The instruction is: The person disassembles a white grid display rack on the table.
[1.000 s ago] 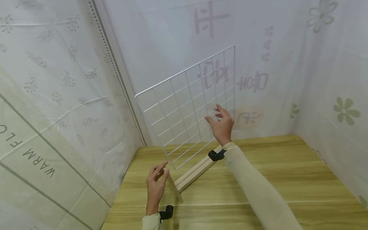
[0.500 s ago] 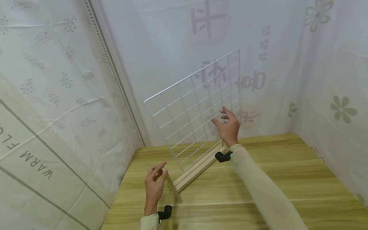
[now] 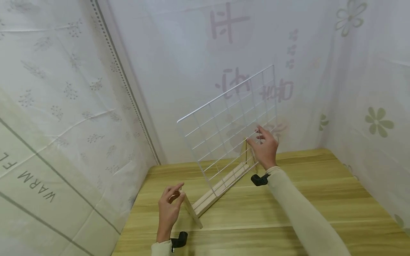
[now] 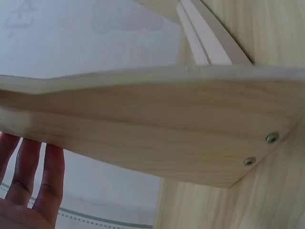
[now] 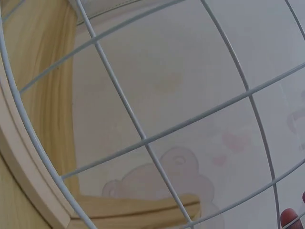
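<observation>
My right hand (image 3: 267, 149) pinches a white wire grid panel (image 3: 209, 103), thumb and fingers on its wires. The panel stands slanted, and its lower edge overlaps the grooved base (image 3: 205, 206) of a wooden stand. With my left hand (image 3: 168, 209) I hold the top of the stand's near end piece (image 3: 193, 213). That end piece (image 4: 167, 119) fills the left wrist view, with two screws (image 4: 272, 137) near its lower edge. In the right wrist view, the panel's wires (image 5: 144, 141) cross in front of the far end piece (image 5: 138, 210); a fingertip shows at the corner.
The stand sits on a wood-grain table (image 3: 288, 199). Printed white curtains (image 3: 179, 53) enclose the table at the back and both sides. Dark wrist cameras (image 3: 259, 180) are strapped to both wrists.
The right hand has moved right and down with the grid panel, bringing its lower edge over the stand's base. The left hand stays at the end piece, shifting only slightly.
</observation>
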Demonstrator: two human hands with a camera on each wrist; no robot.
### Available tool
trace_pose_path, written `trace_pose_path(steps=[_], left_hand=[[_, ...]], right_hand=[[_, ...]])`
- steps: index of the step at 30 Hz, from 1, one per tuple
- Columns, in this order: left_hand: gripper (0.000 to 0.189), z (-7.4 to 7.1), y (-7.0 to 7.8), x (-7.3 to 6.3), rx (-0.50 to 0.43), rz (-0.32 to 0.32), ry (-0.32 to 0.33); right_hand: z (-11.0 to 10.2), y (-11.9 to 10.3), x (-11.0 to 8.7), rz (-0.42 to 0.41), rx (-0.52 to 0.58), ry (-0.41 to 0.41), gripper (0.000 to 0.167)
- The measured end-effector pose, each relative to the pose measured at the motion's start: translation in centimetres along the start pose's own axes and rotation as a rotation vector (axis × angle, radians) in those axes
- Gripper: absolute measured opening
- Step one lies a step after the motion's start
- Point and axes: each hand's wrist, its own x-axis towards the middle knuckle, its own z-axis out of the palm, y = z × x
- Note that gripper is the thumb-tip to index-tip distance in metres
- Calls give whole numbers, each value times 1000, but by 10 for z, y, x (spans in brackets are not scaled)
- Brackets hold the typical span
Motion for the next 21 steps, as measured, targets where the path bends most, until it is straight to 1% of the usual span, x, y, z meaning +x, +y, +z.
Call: trace_pose_path(steps=[3,5,7,10,13,16,21], left_hand=[[34,-1,-11,1,-2,45,-7],[33,-3,-15,1,-11,71,-22],[32,-4,-16,0,-29,83,-32],[29,-6,-16,-3,-55,80,-45],[27,-6,-16,-5,-74,76,-57],[25,-5,-15,-6,-83,65,-62],[25,-5,-14,-9,-87,47,-40]], right_hand=[[-7,8,-1,-2,-18,-1,62],[-13,15,-3,-2,-24,-14,62],[-18,22,-6,-1,-40,-42,63],[-26,35,-11,-12,-66,-93,64],[-35,46,-15,-31,-97,-123,65],[-41,56,-18,-45,-130,-134,64],[-49,69,-22,-92,-218,-152,63]])
